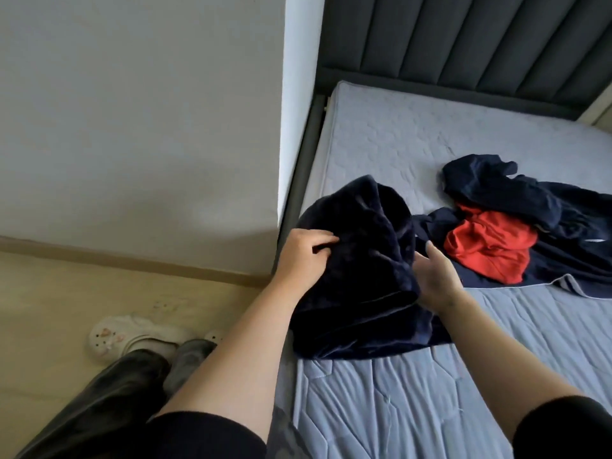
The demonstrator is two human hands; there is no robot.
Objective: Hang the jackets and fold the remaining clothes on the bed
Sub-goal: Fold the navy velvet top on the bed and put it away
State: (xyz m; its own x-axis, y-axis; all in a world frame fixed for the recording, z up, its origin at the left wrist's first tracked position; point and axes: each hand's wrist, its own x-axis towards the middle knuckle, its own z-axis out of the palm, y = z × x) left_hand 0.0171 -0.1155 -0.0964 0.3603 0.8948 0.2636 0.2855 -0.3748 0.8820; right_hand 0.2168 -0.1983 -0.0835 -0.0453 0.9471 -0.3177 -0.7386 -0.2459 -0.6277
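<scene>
So far little looks finished: no folded stack and no hanger shows anywhere. A dark velvety garment (357, 266) lies bunched at the bed's (414, 402) left edge, toward the near end. The left hand (303, 260) has its fingers (323, 245) clenched on a pinch of that cloth. The right hand (437, 276) sits against the garment's right side with fingers spread and released, gripping nothing. The bundle's long axis runs from the near edge up toward the headboard (463, 38); which end is collar I cannot tell. Just beside it to the right, a crumpled navy pile (546, 207) with a red piece (490, 250) on it awaits sorting, so most of the work remains.
</scene>
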